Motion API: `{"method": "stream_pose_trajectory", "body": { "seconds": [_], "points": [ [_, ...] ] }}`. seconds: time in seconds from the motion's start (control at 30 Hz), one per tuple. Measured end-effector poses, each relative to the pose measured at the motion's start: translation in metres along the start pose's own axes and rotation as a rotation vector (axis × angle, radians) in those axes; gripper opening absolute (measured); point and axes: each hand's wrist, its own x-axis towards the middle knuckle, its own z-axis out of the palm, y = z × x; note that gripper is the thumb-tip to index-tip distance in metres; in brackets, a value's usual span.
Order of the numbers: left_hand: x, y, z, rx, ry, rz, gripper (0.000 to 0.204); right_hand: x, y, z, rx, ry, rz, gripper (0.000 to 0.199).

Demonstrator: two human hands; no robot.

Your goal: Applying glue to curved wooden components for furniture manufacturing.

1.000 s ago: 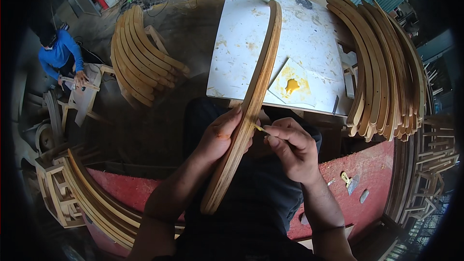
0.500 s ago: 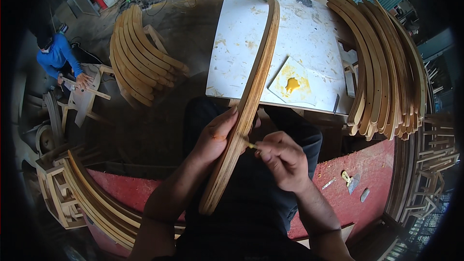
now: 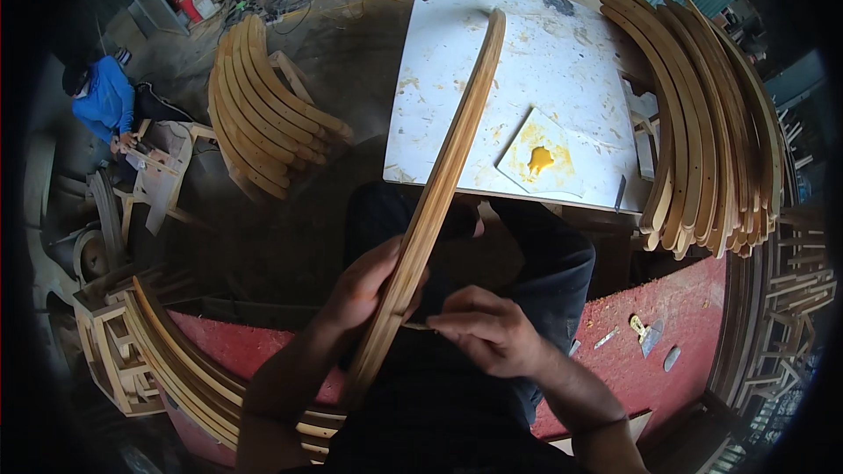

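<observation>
A long, curved wooden slat [image 3: 450,162] runs slantwise in front of my body, its far end over the white tabletop [image 3: 439,53]. My left hand [image 3: 362,288] is wrapped around its lower part. Pinched in my right hand [image 3: 493,329] is a small thin applicator [image 3: 419,326], mostly hidden by the fingers; its tip meets the slat's right edge below my left hand. On the table, a small whitish board [image 3: 562,183] carries a blob of yellow paste [image 3: 539,160].
Curved slats are stacked at the right [image 3: 702,123], left [image 3: 263,114] and lower left [image 3: 189,369]. A putty knife [image 3: 648,335] and a grey oval piece [image 3: 672,358] lie on the red surface [image 3: 694,298]. Another person [image 3: 105,101] works at the far left.
Both my hands have come lower and to the left. The slat has shifted nearer to me, and the applicator's contact point is farther down its edge.
</observation>
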Motion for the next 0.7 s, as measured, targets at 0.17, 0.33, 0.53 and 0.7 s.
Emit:
{"method": "stream_pose_trajectory", "body": {
  "seconds": [0.17,0.33,0.53,0.7],
  "points": [
    [-0.018,-0.002,-0.015,-0.017,0.277,-0.323,0.057,-0.025,0.01,0.015,0.503,0.222,0.224,0.023],
    [-0.054,-0.018,-0.009,0.22,0.289,-0.435,0.061,-0.048,0.022,0.015,0.468,0.36,0.313,0.024],
    [-0.055,-0.029,-0.013,0.05,0.285,-0.463,0.06,-0.057,0.036,0.014,0.584,0.487,0.45,0.023],
    [-0.059,-0.026,-0.006,0.216,0.216,-0.395,0.061,-0.053,0.039,0.016,0.512,0.514,0.398,0.024]
  ]
}}
